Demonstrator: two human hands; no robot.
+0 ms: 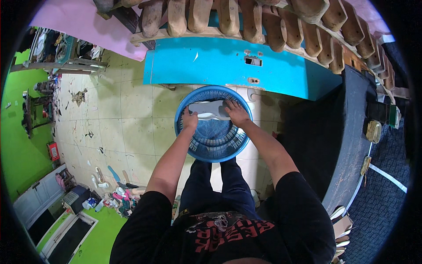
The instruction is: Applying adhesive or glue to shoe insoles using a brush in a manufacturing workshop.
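Both my hands are at a grey sole-shaped piece (210,108) over the far half of a round blue plastic basket (239,147). My left hand (190,119) grips its left end, with the thumb along the near edge. At its right end, my right hand (236,112) has its fingers bent over the top and the thumb below. A white piece (205,116) shows just under the grey one; whether the two are joined I cannot tell. The basket's slatted inner wall and dark blue bottom show nearer to me.
Wooden shoe lasts (228,20) line racks above a turquoise panel (193,59) ahead. A black-covered bench (316,132) stands at right. Scraps (79,97) litter the tiled floor (136,132) at left, with a cluttered pile (123,198) by the green wall (22,145).
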